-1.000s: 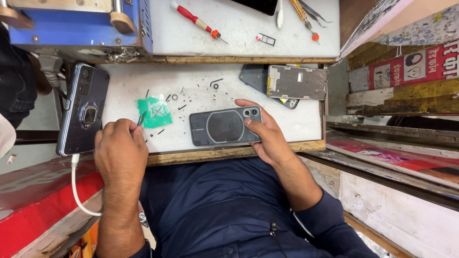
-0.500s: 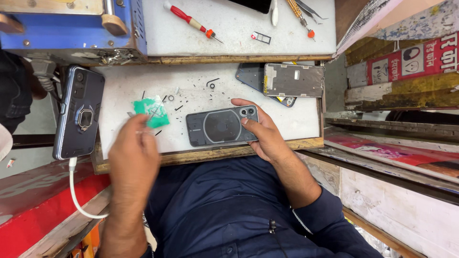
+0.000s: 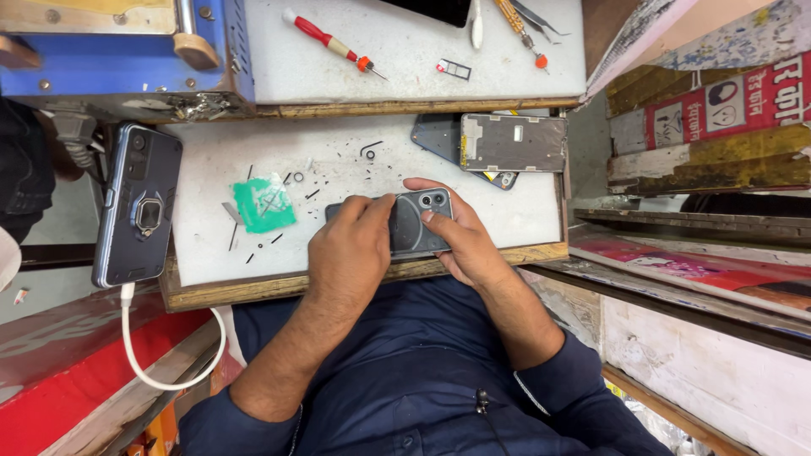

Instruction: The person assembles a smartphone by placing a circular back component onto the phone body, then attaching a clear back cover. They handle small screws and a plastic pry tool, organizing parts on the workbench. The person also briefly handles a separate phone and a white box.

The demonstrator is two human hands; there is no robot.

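Note:
A grey phone (image 3: 416, 221) lies back-up on the white work mat (image 3: 338, 165), its two camera lenses at the right end. My left hand (image 3: 348, 252) rests over the phone's left half, fingers pressing on its back. My right hand (image 3: 460, 239) grips the phone's right end, thumb on the back near the lenses and fingers curled around the edge. A green square pad (image 3: 263, 204) with small screws and thin metal bits around it lies just left of my left hand.
A dark phone in a ring case (image 3: 138, 204) sits at the left, plugged to a white cable (image 3: 160, 363). A metal phone frame (image 3: 512, 143) lies at the mat's back right. A red screwdriver (image 3: 331, 43), tweezers and a blue machine (image 3: 118, 46) occupy the upper shelf.
My left hand left the green pad and moved right onto the grey phone's back. My right hand stayed on the phone's right end.

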